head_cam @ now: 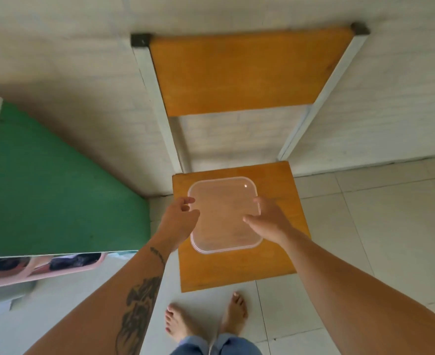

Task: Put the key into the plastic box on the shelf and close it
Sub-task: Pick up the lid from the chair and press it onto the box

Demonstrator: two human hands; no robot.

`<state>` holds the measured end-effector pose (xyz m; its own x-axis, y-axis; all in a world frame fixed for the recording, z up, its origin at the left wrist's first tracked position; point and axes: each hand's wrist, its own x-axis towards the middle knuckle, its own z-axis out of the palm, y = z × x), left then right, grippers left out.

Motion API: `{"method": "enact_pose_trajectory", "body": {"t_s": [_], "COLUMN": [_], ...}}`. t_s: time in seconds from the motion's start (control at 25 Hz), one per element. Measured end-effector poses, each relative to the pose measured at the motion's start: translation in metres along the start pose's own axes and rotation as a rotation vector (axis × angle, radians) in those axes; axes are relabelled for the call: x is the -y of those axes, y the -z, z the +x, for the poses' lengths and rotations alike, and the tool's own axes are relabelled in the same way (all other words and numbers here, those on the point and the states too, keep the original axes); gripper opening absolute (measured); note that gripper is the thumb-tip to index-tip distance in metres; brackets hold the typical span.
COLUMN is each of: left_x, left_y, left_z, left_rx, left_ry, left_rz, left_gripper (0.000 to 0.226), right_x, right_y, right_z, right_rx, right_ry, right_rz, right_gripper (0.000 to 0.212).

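A clear square plastic box (224,213) with its lid on sits on the lower orange board (237,265) of the shelf. My left hand (179,221) is at the box's left edge, fingers loosely curled and apart. My right hand (267,219) is over the box's right edge, with the thumb lying across the lid. Neither hand holds anything, and I cannot tell whether either presses on the box. No key is visible, in the hands or through the cloudy lid.
The shelf has white posts (155,103) and an upper orange board (244,73) against a pale brick-pattern wall. A green panel (44,188) stands to the left. My bare feet (206,321) are on the white tiled floor just before the shelf.
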<state>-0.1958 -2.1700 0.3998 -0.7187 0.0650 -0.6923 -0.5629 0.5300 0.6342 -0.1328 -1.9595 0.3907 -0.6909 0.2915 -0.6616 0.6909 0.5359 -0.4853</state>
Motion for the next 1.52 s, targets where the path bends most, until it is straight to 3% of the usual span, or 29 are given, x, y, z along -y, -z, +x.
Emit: {"method": "enact_pose_trajectory", "body": {"t_s": [0.2,0.32,0.52,0.68,1.04,1.28,1.52], "left_x": [0.04,0.053,0.049,0.013,-0.071,-0.093,-0.096], "left_y": [-0.041,-0.055,-0.046,-0.013,0.079,0.131,0.194], "left_z": [0.054,0.061,0.051,0.009,-0.145,-0.206,-0.242], "left_rx": [-0.037,-0.096,-0.116,-0.15,-0.277,-0.346,-0.441], "left_ry": [0.081,0.064,0.011,-0.041,-0.201,-0.316,-0.411], "left_rz": [0.032,0.057,-0.057,-0.116,-0.111,-0.185,-0.239], "left_gripper": [0.072,0.072,0.071,0.068,0.062,0.059,0.06], "right_x": [-0.037,-0.046,-0.037,-0.009,0.081,0.135,0.195], "right_y": [-0.028,-0.043,-0.041,-0.016,0.071,0.094,0.082], "right_z": [0.057,0.072,0.054,0.011,-0.135,-0.182,-0.211], "right_rx": [-0.052,-0.095,-0.183,-0.269,-0.287,-0.312,-0.348], "right_ry": [-0.098,-0.11,-0.111,-0.026,0.22,0.361,0.473], "right_rz": [0.064,0.048,0.044,0.012,-0.016,-0.012,-0.006], "right_gripper": [0.039,0.054,0.046,0.049,0.057,0.069,0.048]}}
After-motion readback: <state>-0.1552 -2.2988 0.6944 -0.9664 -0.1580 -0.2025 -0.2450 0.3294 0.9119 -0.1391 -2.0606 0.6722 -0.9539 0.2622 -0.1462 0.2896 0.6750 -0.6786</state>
